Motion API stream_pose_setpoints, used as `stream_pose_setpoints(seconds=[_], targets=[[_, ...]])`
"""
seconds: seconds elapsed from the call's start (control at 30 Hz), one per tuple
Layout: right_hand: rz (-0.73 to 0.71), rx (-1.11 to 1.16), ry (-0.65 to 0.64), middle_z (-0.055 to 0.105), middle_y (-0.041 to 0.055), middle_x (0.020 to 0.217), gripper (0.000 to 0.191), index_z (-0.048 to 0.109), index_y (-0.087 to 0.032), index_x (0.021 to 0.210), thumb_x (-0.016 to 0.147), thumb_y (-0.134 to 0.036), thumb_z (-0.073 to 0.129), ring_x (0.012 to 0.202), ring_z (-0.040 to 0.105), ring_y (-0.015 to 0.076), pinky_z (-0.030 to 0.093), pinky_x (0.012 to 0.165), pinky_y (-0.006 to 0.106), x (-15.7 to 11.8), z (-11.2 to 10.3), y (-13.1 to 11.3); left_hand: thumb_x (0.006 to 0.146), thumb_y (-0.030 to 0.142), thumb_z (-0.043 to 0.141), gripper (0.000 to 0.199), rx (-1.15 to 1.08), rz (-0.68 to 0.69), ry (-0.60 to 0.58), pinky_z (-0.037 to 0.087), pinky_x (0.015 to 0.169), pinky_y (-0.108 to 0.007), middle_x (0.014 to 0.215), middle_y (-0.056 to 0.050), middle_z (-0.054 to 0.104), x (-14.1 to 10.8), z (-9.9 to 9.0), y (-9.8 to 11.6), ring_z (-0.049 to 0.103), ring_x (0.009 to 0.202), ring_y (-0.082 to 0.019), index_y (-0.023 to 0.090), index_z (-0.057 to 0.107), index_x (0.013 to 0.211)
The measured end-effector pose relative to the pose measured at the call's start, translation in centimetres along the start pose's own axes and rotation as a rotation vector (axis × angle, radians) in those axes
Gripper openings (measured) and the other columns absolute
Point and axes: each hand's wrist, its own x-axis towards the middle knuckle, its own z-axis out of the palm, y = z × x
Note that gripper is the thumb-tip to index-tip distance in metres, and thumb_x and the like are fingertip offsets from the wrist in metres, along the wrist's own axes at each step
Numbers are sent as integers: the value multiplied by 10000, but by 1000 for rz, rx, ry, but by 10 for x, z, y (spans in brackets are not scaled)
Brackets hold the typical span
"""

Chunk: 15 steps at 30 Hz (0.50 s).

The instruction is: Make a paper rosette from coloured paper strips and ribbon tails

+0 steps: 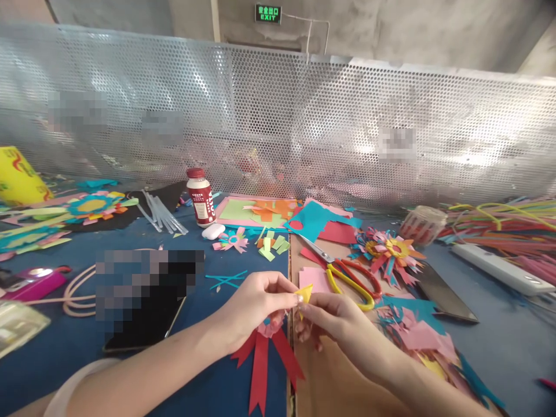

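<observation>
Between my two hands is a small piece of yellow paper, pinched from both sides. My left hand grips its left edge between thumb and forefinger. From the right, my right hand has thumb and fingers closed on the same piece. Just below my left hand lies a paper rosette with red ribbon tails; its top is partly hidden by my fingers. Scissors with yellow and red handles rest beyond my right hand, beside pink paper.
A Costa bottle stands at the back, near green paper scraps. To the left lies a tablet-like dark device. On the right are a phone, paper flowers and a scrap pile. A perforated metal screen borders the table.
</observation>
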Motion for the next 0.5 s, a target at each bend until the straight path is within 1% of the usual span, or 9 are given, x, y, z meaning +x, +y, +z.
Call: stream_pose_setpoints(seconds=[0.1, 0.23, 0.33, 0.5], targets=[[-4, 27, -39, 614, 30, 709, 298, 606, -123, 757, 857, -391, 522, 618, 546, 107, 389, 523, 210, 1, -1, 1, 740, 209, 621, 87, -5, -12, 1, 282, 365, -165, 409, 59, 488, -1, 0, 1, 432, 353, -52, 149, 580, 694], [19, -19, -21, 614, 17, 720, 255, 611, -129, 785, 821, -380, 579, 620, 552, 97, 391, 519, 196, 1, 0, 1, 744, 210, 621, 87, 8, -3, 2, 280, 367, -163, 424, 53, 505, -1, 0, 1, 427, 357, -48, 149, 585, 694], [39, -45, -14, 599, -4, 669, 255, 612, -129, 784, 767, -382, 637, 565, 533, 81, 383, 489, 182, 1, 2, 1, 748, 223, 620, 91, 11, 14, 15, 291, 376, -169, 422, 59, 492, -1, -1, 0, 417, 357, -50, 152, 590, 700], [61, -61, 27, 599, 9, 655, 260, 586, -125, 735, 756, -379, 635, 561, 542, 95, 375, 444, 174, 2, 2, 1, 745, 231, 629, 95, 43, 70, 48, 296, 403, -172, 497, 54, 515, -1, 0, -1, 421, 402, -44, 148, 603, 708]])
